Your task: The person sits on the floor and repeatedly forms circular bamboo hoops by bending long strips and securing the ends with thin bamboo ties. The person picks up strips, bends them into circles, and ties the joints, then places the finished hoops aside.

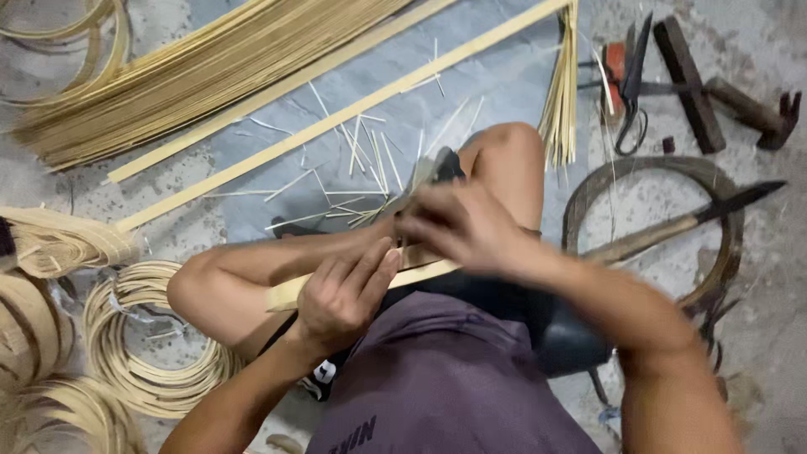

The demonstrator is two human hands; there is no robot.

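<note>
Bamboo strip lies across the person's lap, over the raised knees. Around it on the floor sit a bundle of split bamboo, two long slats, scattered slivers, coiled cane rings, a knife laid over a dark hoop, shears and a hammer. The left hand presses the strip down, fingers curled over it. The right hand is blurred, closed near the strip's far end; what it grips cannot be told.
</note>
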